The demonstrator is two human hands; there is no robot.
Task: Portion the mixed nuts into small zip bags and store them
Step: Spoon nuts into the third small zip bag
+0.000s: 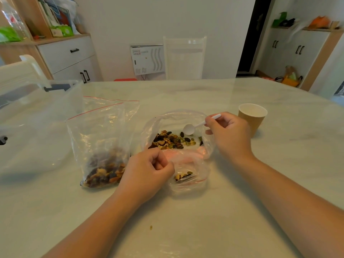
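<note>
1. The desk (204, 220) is pale, glossy and faintly veined like marble.
2. A clear plastic bin (28, 118) with smooth walls stands at the far left.
3. A clear zip bag (100, 127) with a red seal line lies left of centre, crinkled, with a heap of mixed nuts at its near end.
4. A round clear bowl (150, 127) sits in the middle; brown, dark and green nuts (171, 139) are spread over its floor.
5. The right hand (229, 135) pinches the handle of a white plastic spoon (189, 128) between curled fingers; the spoon's empty, oval head hangs over the bowl.
6. The left hand (147, 170) is curled, pinching the rim of a small bag (188, 177).
7. That small bag, thin and wrinkled, lies just in front of the bowl and holds a few nuts.
8. A ribbed brown paper cup (252, 118), white inside, stands right of the right hand.
</note>
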